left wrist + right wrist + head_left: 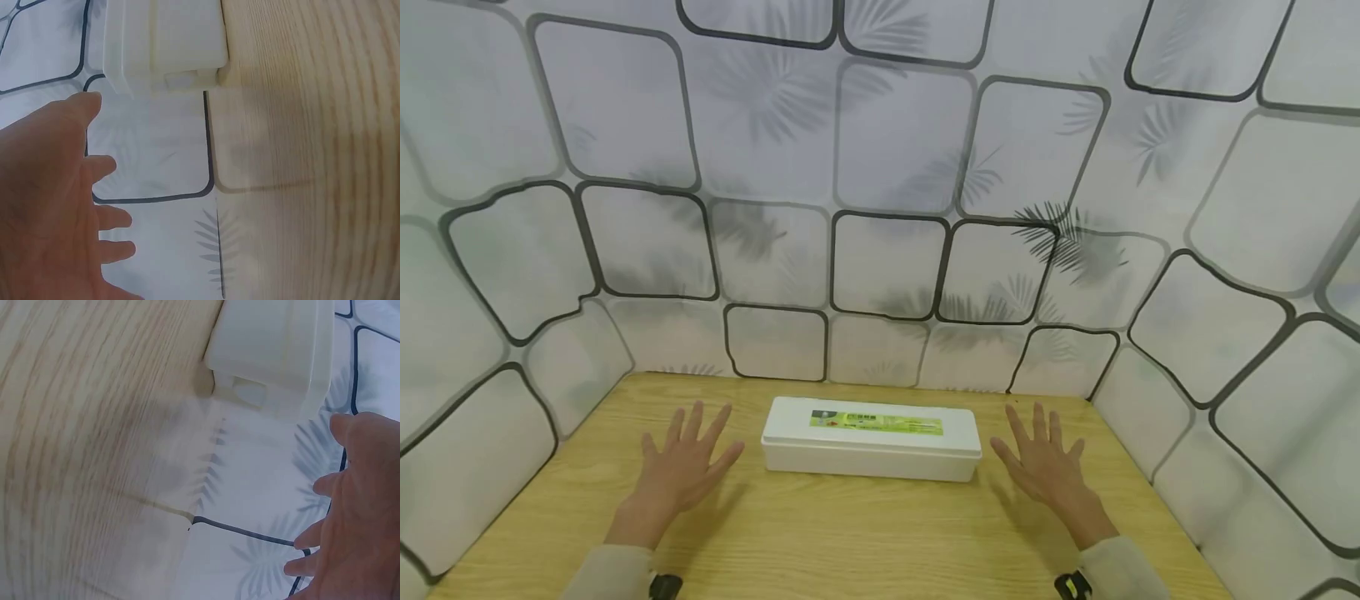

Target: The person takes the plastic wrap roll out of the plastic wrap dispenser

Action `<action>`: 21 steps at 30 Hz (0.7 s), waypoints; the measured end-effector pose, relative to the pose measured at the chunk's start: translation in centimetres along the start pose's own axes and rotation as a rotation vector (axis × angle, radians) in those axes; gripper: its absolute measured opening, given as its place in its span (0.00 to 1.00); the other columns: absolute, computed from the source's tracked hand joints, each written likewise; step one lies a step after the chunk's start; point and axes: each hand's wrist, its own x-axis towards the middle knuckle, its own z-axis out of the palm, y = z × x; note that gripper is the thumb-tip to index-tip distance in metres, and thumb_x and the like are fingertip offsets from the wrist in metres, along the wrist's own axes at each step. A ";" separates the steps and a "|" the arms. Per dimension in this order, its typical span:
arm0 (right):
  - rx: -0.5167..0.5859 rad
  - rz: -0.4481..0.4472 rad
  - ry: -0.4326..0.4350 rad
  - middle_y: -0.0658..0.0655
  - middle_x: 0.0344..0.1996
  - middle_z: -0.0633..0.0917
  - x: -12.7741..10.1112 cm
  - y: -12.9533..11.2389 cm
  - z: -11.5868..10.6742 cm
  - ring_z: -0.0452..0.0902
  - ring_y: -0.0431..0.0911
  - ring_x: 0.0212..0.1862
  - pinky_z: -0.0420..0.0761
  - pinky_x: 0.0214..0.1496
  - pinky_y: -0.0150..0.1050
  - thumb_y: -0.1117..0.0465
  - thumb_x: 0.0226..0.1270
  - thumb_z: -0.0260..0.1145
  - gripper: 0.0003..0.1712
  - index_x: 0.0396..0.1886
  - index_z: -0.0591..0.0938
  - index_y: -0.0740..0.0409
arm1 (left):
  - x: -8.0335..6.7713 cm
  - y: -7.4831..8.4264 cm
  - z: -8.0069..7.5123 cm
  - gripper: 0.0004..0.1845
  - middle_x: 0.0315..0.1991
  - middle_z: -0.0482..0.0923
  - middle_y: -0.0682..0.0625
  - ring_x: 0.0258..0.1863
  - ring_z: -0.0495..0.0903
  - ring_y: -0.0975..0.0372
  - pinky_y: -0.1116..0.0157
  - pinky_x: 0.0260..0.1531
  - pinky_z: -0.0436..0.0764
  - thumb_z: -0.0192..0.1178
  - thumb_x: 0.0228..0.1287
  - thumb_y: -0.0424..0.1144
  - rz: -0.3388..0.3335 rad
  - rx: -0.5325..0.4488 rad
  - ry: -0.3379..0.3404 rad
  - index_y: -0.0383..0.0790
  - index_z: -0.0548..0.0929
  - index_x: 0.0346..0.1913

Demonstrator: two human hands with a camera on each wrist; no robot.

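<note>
A long white plastic box (872,460) with its lid on lies crosswise on the wooden table, a green and yellow label (876,422) along its top. To its left my left hand (677,471) hovers with fingers spread, holding nothing. My right hand (1047,467) is spread the same way off the box's right end, also holding nothing. In the left wrist view one end of the box (169,47) shows beyond the thumb. The right wrist view has the other end of the box (269,359), apart from the fingers.
Light wood tabletop (850,542) extends in front of the box and on both sides. Behind it and at both sides rise white walls (887,267) patterned with dark rounded squares and grey leaves. Dark bands (666,586) sit at both wrists.
</note>
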 end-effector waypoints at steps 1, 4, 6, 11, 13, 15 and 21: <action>0.002 -0.003 0.001 0.79 0.80 0.44 0.0 -0.1 0.0 0.36 0.79 0.79 0.43 0.66 0.90 0.33 0.82 0.41 0.44 0.85 0.50 0.54 | 0.0 0.0 0.0 0.39 0.79 0.49 0.25 0.77 0.50 0.27 0.16 0.64 0.48 0.43 0.79 0.65 0.004 -0.006 -0.002 0.45 0.58 0.82; 0.011 -0.017 0.005 0.79 0.80 0.48 -0.1 -0.1 -0.1 0.40 0.79 0.79 0.48 0.67 0.89 0.34 0.82 0.43 0.44 0.84 0.52 0.55 | 0.0 0.2 0.0 0.39 0.79 0.50 0.25 0.76 0.52 0.26 0.17 0.64 0.51 0.44 0.79 0.64 0.017 -0.034 -0.014 0.43 0.58 0.81; 0.025 -0.034 0.013 0.79 0.79 0.50 0.0 -0.2 -0.2 0.43 0.80 0.78 0.51 0.67 0.88 0.35 0.82 0.44 0.43 0.84 0.53 0.55 | 0.0 0.2 0.0 0.39 0.79 0.51 0.25 0.75 0.54 0.26 0.17 0.63 0.55 0.45 0.79 0.63 0.030 -0.055 -0.013 0.42 0.59 0.81; 0.070 -0.109 0.053 0.80 0.77 0.56 0.3 -0.2 -0.4 0.52 0.81 0.76 0.62 0.65 0.85 0.38 0.82 0.50 0.42 0.82 0.57 0.58 | 0.2 0.1 0.2 0.39 0.77 0.56 0.24 0.73 0.59 0.25 0.19 0.62 0.62 0.46 0.79 0.62 0.052 -0.079 -0.013 0.39 0.61 0.80; 0.072 -0.153 0.087 0.81 0.76 0.60 0.4 -0.3 -0.3 0.56 0.82 0.74 0.67 0.62 0.83 0.40 0.81 0.53 0.41 0.81 0.59 0.60 | 0.3 0.1 0.3 0.39 0.76 0.59 0.24 0.71 0.62 0.26 0.21 0.60 0.66 0.47 0.79 0.61 0.064 -0.082 -0.017 0.37 0.62 0.79; 0.072 -0.186 0.111 0.82 0.74 0.62 0.6 -0.4 -0.3 0.60 0.81 0.72 0.71 0.61 0.80 0.41 0.80 0.56 0.41 0.80 0.62 0.61 | 0.5 -0.1 0.5 0.39 0.74 0.61 0.23 0.70 0.64 0.26 0.23 0.58 0.69 0.48 0.79 0.61 0.078 -0.093 -0.024 0.35 0.63 0.78; 0.121 -0.236 0.109 0.80 0.74 0.65 1.4 -1.2 -0.3 0.62 0.79 0.72 0.69 0.65 0.79 0.40 0.77 0.59 0.42 0.79 0.64 0.60 | 0.8 -0.3 1.2 0.38 0.72 0.65 0.23 0.67 0.68 0.26 0.26 0.53 0.76 0.51 0.78 0.59 0.119 -0.149 -0.036 0.31 0.66 0.75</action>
